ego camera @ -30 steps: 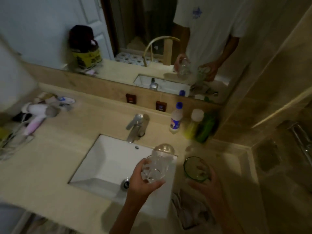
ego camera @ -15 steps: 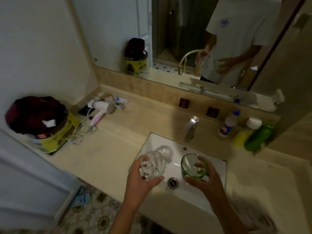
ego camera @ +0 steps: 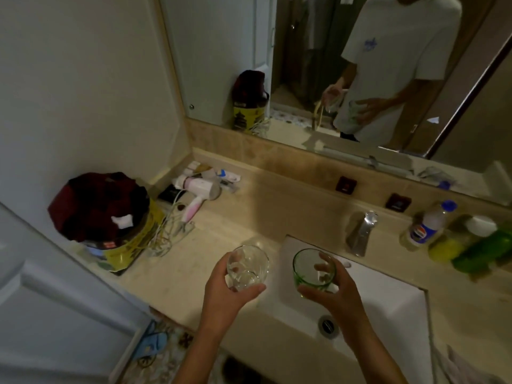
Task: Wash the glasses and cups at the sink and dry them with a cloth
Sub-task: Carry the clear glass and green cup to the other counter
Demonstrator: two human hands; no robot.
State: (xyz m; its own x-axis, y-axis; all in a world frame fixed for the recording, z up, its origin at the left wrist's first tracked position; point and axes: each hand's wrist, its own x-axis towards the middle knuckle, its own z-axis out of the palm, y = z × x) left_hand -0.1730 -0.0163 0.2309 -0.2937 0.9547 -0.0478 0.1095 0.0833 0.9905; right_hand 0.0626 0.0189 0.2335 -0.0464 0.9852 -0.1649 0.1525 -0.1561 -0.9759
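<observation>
Now both hands up at sink edge. Left hand (ego camera: 227, 289) grips clear glass (ego camera: 247, 267), fingers wrapped round it, glass held above desk (ego camera: 194, 261) just left of sink (ego camera: 388, 303). Right hand (ego camera: 336, 293) grips green glass (ego camera: 313, 270), fingers curled round far side, held over sink basin. Both glasses upright, mouths up, near each other, not touching. Faucet (ego camera: 361, 234) behind green glass. Bottles (ego camera: 426, 227) at back right of desk. Hair dryer (ego camera: 198, 192) at back left. Cloth (ego camera: 460, 367) lower right, partly cut off.
</observation>
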